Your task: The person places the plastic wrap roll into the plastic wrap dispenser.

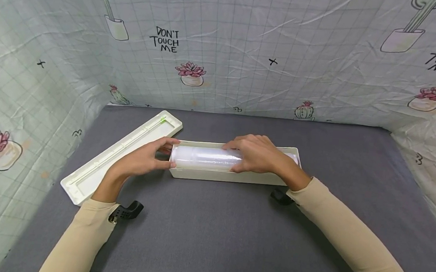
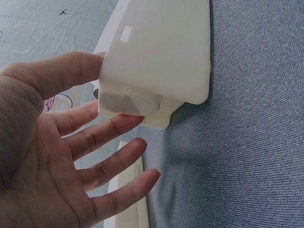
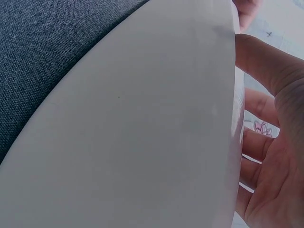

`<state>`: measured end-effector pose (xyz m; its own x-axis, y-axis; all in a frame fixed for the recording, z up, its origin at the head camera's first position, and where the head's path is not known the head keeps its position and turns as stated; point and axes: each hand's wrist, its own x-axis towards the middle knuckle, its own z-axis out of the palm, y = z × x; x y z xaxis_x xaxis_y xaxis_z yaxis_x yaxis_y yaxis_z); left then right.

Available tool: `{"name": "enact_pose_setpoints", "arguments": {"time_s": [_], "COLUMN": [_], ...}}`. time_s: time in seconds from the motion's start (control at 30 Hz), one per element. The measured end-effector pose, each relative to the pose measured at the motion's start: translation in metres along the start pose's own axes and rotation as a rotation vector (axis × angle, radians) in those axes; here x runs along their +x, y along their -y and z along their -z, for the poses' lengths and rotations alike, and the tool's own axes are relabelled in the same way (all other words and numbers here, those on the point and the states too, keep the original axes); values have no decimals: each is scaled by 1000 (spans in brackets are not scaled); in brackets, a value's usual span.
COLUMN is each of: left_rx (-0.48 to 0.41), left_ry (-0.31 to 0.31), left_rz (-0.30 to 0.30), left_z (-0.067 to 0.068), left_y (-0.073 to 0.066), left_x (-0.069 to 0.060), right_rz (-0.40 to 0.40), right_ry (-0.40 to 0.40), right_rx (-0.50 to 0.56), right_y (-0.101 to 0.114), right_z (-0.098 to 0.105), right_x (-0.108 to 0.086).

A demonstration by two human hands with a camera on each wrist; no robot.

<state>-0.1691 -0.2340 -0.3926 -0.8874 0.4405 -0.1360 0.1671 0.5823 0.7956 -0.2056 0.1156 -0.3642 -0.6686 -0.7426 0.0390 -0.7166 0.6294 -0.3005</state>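
Note:
A clear roll of film (image 1: 205, 157) lies lengthwise inside a long cream box (image 1: 233, 176). At the box's left end, my left hand (image 1: 141, 158) spans the two corners with thumb and fingertips; the left wrist view shows this hand (image 2: 61, 137) gripping the box end (image 2: 156, 52), its lower fingers spread free. My right hand (image 1: 261, 156) reaches over the roll right of its middle, thumb on the near side and fingers on the far side. In the right wrist view, the box wall (image 3: 133, 114) hides the fingertips of that hand (image 3: 280, 142).
A long cream lid (image 1: 120, 151) with a small green part lies diagonally at the left, partly behind my left hand. Grey cloth (image 1: 208, 232) covers the table. Patterned fabric (image 1: 243, 45) hangs behind and at both sides.

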Motion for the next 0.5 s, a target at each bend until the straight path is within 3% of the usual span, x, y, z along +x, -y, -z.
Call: {"name": "enact_pose_setpoints", "arguments": {"time_s": [0.5], "left_rx": [5], "left_ry": [-10], "left_rz": [-8], "left_z": [-1], "left_y": [2], "left_x": [2], "right_rz": [-18], "right_ry": [27], "right_rx": [77], "right_y": [-7], "right_z": [6], "right_x": [-11]}}
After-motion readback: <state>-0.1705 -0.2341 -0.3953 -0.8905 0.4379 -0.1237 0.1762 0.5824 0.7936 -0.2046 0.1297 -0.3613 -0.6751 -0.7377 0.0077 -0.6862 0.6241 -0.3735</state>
